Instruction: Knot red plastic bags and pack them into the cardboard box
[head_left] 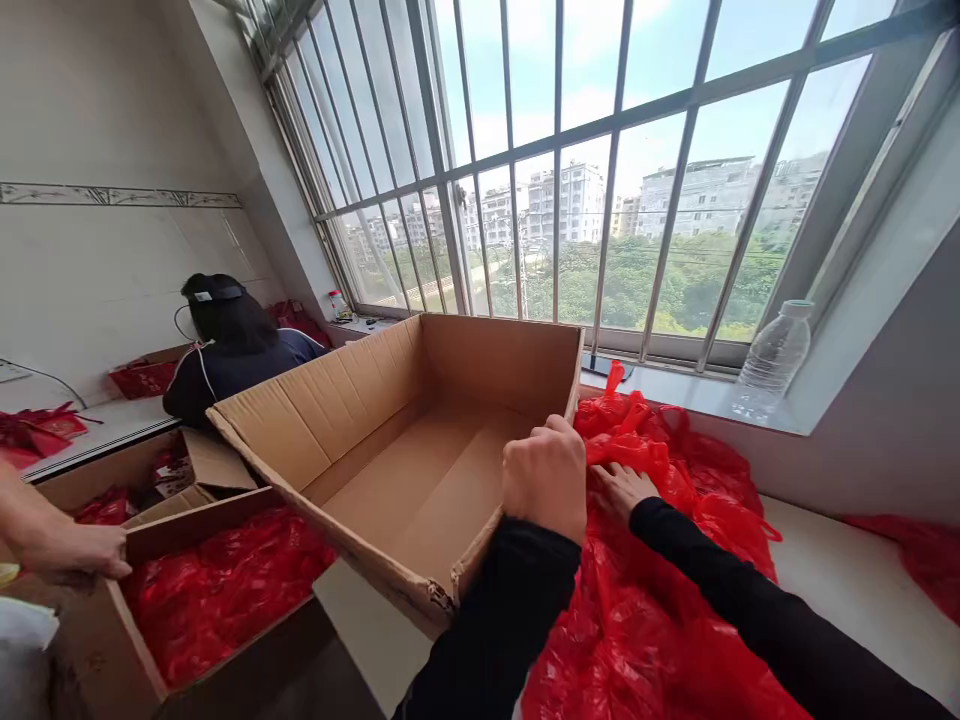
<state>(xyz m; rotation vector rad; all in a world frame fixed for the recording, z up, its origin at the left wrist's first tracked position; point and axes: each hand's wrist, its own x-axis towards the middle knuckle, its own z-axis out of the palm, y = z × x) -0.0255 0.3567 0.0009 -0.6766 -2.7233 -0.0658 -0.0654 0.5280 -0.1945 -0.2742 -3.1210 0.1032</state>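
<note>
My left hand [545, 475] is closed around the right rim of a cardboard box [409, 490], which is tilted and has nothing inside. To its right, my right hand [624, 490] rests against a heap of red plastic bags [637, 610], its fingers stretched out and partly sunk among the folds. The fingertips are close to the box's outer wall. Both my sleeves are black.
At the left, a co-worker's hand [71, 540] holds the edge of another cardboard box [139, 640] filled with red plastic. Beyond sits a person in a dark top [240, 360]. On the windowsill stand a clear plastic bottle [776, 360] and a phone [606, 367].
</note>
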